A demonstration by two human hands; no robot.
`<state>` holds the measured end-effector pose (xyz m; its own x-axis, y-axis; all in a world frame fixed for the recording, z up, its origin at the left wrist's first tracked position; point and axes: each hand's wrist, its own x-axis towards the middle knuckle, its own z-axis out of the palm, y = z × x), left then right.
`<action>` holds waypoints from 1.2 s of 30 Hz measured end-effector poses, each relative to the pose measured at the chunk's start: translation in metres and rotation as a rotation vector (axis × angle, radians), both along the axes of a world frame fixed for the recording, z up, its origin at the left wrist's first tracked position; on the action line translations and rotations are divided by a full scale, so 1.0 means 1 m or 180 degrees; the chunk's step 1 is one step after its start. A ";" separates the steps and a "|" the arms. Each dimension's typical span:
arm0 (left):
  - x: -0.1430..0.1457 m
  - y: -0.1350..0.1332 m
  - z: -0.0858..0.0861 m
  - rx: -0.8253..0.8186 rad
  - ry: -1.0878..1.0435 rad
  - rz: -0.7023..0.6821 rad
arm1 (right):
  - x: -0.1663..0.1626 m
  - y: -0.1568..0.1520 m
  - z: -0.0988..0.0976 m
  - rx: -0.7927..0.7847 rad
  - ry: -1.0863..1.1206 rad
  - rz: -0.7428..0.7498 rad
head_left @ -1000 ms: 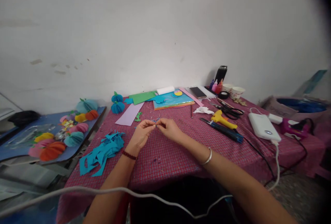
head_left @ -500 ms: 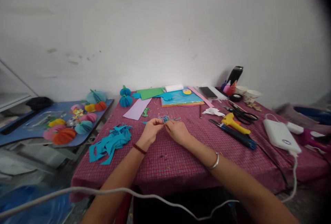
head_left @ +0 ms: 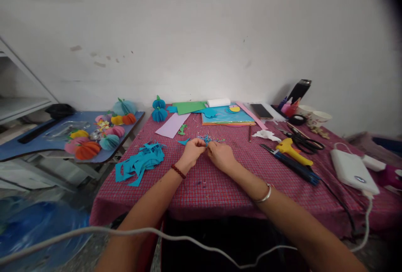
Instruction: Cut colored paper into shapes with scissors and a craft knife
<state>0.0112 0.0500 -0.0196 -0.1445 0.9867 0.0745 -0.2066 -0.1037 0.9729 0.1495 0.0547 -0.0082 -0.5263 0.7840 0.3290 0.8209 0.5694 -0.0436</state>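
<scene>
My left hand (head_left: 193, 152) and my right hand (head_left: 221, 155) meet fingertip to fingertip over the checked tablecloth. Both are closed in a pinch; whatever lies between the fingers is too small and covered to make out. Just beyond the fingertips is a little heap of blue and multicoloured paper snippets (head_left: 206, 138). A blue paper triangle (head_left: 184, 141) lies by my left hand, with green paper scraps (head_left: 182, 129) behind it. Farther left sits a pile of cut blue paper strips (head_left: 141, 162).
A yellow-handled glue gun (head_left: 293, 152), a blue cutter (head_left: 295, 168) and black scissors (head_left: 303, 141) lie to the right, near a white power bank (head_left: 353, 169). A white cable (head_left: 185, 240) crosses in front. Paper pumpkins (head_left: 88, 150) fill the blue side table.
The view has shifted slightly, so the table's things appear farther right. My hands stay together in a pinch at the same spot by the snippets.
</scene>
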 end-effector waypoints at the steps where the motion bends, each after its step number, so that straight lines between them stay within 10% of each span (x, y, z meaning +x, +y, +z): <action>1: 0.000 0.000 0.000 -0.0008 -0.0019 0.0012 | 0.000 0.000 0.000 -0.0006 -0.0008 0.0034; 11: 0.003 -0.004 -0.006 -0.0279 -0.0552 -0.0104 | -0.001 0.002 0.000 0.0026 0.0310 -0.0109; 25: 0.006 -0.017 0.027 0.0316 -0.0144 -0.0131 | 0.002 0.006 0.002 -0.0268 0.1305 -0.0066; 36: -0.001 -0.013 0.019 0.0057 -0.1295 -0.0441 | 0.000 0.022 -0.012 -0.1207 0.3139 0.0329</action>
